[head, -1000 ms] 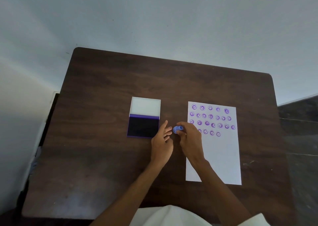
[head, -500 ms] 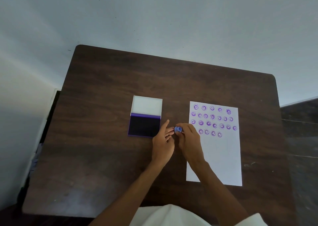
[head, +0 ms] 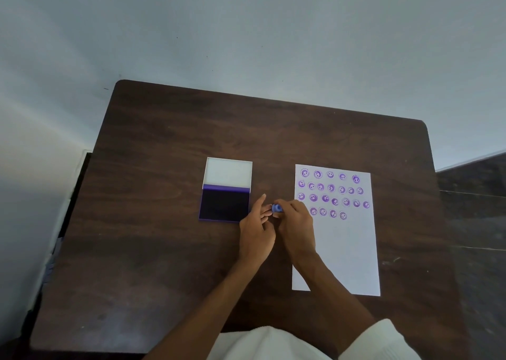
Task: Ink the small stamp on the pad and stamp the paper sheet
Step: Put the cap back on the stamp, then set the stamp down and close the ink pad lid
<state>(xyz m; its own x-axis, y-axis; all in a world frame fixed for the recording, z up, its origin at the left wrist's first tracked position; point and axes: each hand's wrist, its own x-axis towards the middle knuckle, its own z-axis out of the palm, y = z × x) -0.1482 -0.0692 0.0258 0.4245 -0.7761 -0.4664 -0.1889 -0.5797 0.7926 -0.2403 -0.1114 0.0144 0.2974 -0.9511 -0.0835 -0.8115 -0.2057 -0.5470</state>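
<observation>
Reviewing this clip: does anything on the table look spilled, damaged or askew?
Nothing stands out. The ink pad lies open and flat, the paper sheet lies flat with tidy rows of purple prints, and the right hand holds the small stamp between them. No ink spots show on the table.

We record a dark wooden table (head: 164,168). Directly on it lie an open ink pad (head: 224,205), its white lid (head: 228,173) folded back, and a paper sheet (head: 347,250) bearing rows of purple stamp marks (head: 330,187).

Head view, steeply down (table (head: 164,250))
</observation>
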